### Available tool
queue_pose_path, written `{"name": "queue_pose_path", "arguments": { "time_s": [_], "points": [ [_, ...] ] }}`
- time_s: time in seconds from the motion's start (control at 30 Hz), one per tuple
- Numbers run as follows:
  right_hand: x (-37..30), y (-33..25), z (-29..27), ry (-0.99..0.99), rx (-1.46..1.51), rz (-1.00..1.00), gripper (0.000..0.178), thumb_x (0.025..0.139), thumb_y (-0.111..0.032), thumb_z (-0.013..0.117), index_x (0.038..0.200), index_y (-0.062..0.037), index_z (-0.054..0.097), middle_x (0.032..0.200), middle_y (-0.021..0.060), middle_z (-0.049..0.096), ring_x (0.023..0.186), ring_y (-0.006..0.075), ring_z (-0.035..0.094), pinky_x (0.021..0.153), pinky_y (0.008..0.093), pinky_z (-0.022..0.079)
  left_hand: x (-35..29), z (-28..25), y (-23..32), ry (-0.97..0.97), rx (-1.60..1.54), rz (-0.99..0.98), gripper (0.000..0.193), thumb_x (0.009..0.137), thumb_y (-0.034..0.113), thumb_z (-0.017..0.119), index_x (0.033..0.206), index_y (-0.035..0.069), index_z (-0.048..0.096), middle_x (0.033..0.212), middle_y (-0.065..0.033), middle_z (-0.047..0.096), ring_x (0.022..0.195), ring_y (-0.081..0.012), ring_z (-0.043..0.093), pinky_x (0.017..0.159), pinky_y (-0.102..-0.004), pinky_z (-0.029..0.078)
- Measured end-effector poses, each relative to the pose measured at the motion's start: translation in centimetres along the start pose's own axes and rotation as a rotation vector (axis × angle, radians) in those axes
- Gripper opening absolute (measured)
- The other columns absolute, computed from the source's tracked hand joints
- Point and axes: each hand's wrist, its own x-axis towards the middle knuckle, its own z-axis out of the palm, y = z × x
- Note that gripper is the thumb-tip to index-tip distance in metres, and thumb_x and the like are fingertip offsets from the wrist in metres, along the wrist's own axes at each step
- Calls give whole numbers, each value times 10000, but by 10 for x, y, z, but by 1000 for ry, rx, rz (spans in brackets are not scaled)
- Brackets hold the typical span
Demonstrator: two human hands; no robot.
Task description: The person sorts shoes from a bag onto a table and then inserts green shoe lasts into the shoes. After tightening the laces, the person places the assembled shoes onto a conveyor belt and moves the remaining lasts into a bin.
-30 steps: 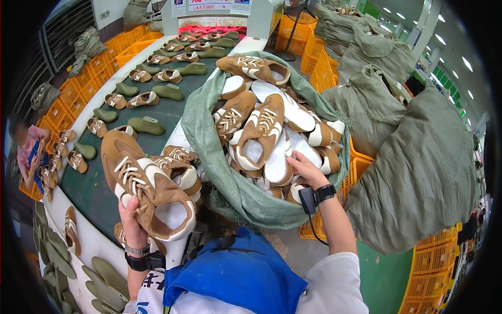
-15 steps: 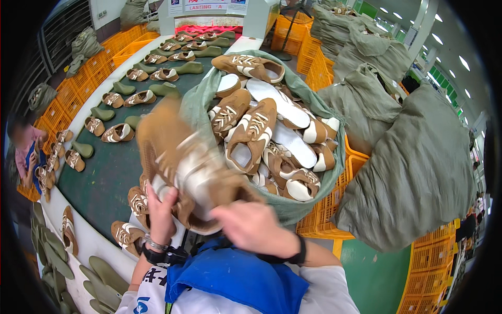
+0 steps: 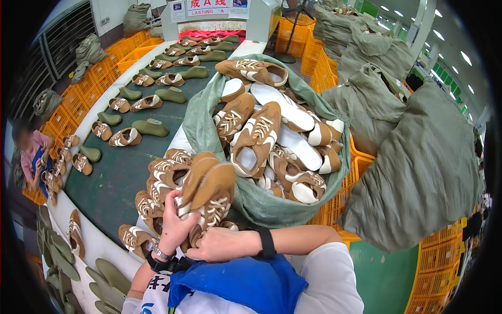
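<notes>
My left hand (image 3: 175, 224) is closed on a pair of brown sneakers (image 3: 209, 191) with white laces and trim, held upright close to my front. One of the pair is smeared by motion. Curled at the lower end of the same sneakers, my right hand (image 3: 222, 245) has its fingertips partly hidden. Just left of them, several matching sneakers (image 3: 150, 208) stand along the near edge of the belt. Beyond my right hand, an open green woven sack (image 3: 246, 201) is heaped with more brown sneakers (image 3: 256, 138), some showing white undersides.
A dark green conveyor belt (image 3: 94, 183) carries sneakers and olive shoe lasts (image 3: 150, 127) in rows. More lasts (image 3: 112, 275) lie at the lower left. Full grey-green sacks (image 3: 413, 172) and orange crates (image 3: 436, 275) line the right. A person (image 3: 36, 157) works at the far left.
The sneakers have come down and nearer my body, from a blurred sweep above the hands. My right hand has moved left and lower, closer to my left hand.
</notes>
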Motion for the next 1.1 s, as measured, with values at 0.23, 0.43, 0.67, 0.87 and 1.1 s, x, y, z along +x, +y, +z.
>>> {"name": "queue_pose_path", "arguments": {
  "time_s": [0.23, 0.43, 0.67, 0.87, 1.1],
  "points": [
    [-105, 92, -96, 812, 170, 891, 206, 829, -152, 574, 987, -32, 628, 838, 154, 643, 752, 267, 635, 694, 341, 505, 9, -78, 1, 399, -399, 52, 566, 802, 163, 583, 1283, -12, 341, 1135, -124, 527, 971, -196, 558, 831, -305, 464],
    [-294, 211, -59, 284, -357, 1714, 425, 751, -373, 573, 1013, -45, 638, 1016, 208, 617, 983, 351, 576, 881, 408, 441, -12, -92, 10, 410, -485, 99, 540, 823, 219, 538, 1290, 19, 357, 1164, -126, 516, 987, -210, 565, 834, -327, 475],
    [-257, 212, -71, 81, -401, 1779, 587, 691, -490, 627, 1135, -107, 593, 1153, 165, 552, 1130, 342, 475, 896, 455, 413, -13, -79, 14, 413, -482, 102, 592, 796, 217, 557, 1301, 6, 332, 1201, -131, 497, 1019, -215, 543, 873, -332, 446],
    [-252, 204, -72, 598, 246, 1295, 346, 679, -389, 718, 693, -69, 585, 691, 69, 605, 722, 236, 589, 684, 327, 469, -13, -75, 20, 454, -499, 100, 594, 794, 197, 545, 1309, 8, 318, 1199, -131, 497, 1026, -209, 539, 886, -320, 437],
    [-213, 112, -112, 671, -213, 1250, 235, 722, -225, 689, 838, -72, 553, 777, 123, 613, 742, 250, 605, 685, 343, 468, -12, -77, 19, 441, -486, 101, 651, 789, 185, 561, 1339, 13, 257, 1247, -144, 458, 1079, -223, 506, 909, -335, 422]
  ]
}}
